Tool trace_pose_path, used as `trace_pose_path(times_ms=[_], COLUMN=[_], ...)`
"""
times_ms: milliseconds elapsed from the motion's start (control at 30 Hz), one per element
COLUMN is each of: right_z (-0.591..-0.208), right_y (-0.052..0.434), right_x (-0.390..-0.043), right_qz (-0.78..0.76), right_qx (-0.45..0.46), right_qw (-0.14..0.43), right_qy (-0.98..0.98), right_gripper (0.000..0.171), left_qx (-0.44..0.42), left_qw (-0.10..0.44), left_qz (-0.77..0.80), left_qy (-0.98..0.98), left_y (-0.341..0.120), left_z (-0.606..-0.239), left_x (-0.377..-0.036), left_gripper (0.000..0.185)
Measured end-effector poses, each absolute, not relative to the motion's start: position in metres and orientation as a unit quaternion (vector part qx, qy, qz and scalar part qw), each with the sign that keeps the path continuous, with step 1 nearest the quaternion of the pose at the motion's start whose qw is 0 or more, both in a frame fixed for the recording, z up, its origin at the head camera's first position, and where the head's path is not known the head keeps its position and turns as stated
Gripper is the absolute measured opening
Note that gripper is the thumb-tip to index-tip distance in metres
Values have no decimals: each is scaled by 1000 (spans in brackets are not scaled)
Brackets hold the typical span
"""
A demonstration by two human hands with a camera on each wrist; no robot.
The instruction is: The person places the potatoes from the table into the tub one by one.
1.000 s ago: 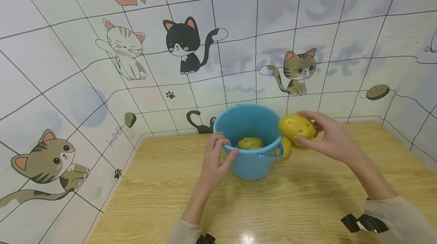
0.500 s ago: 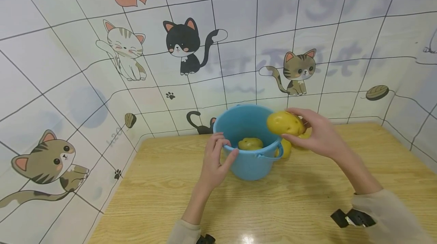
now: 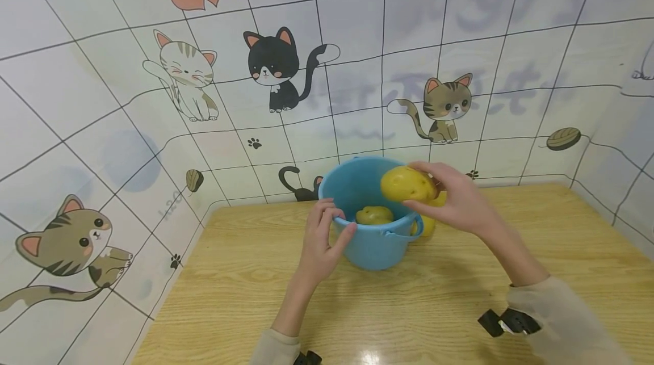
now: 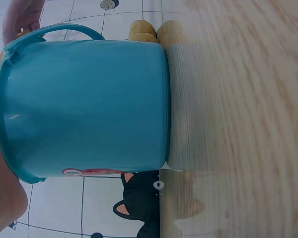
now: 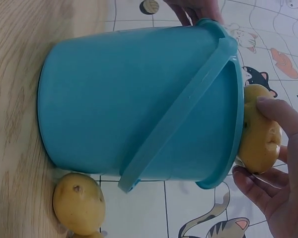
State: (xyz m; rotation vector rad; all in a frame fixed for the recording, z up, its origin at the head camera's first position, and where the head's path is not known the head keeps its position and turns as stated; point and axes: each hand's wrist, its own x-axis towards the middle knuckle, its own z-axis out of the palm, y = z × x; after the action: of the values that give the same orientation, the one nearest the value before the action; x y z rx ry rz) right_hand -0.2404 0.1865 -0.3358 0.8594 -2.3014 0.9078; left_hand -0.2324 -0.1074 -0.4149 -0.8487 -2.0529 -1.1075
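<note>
The right hand (image 3: 457, 203) holds a yellow potato (image 3: 407, 184) between its thumb and curled fingers, gripping it from the side. The potato hangs just above the right side of the rim of a blue bucket (image 3: 375, 240), over the opening. In the right wrist view the same potato (image 5: 257, 136) sits right at the bucket's rim, with the fingers (image 5: 283, 116) wrapped over its top and the rest of the hand below it.

The left hand (image 3: 322, 243) grips the near left part of the bucket's rim, the thumb on the outside wall and the fingers curled over the edge. The bucket stands upright on a wooden table (image 3: 460, 297), between the two hands.

Inside the bucket, below the held potato, lies a second potato (image 3: 374, 215). Another potato (image 5: 79, 203) lies on the table just beside the bucket's right side, under the right hand; a further one appears to lie behind it.

Beyond both hands rises a tiled wall (image 3: 357, 70) printed with cartoon cats.
</note>
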Motion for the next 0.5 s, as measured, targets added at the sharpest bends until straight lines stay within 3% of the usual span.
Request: trace_pose_path(times_ms=[267,500], right_z=[-339,-341], right_y=[176,173], right_x=[-243,-247], right_qz=[320,334], right_qx=[337,355], right_qw=[266,291], right_qy=[-845,-824], right_gripper=[71,58], left_qx=[-323,-322], left_qw=[323,321], left_qz=[-426,-426], left_qy=[-781,-782], left_y=[-107,-107], left_z=[-414,-414], left_x=[-231,-231], left_gripper=[18,18])
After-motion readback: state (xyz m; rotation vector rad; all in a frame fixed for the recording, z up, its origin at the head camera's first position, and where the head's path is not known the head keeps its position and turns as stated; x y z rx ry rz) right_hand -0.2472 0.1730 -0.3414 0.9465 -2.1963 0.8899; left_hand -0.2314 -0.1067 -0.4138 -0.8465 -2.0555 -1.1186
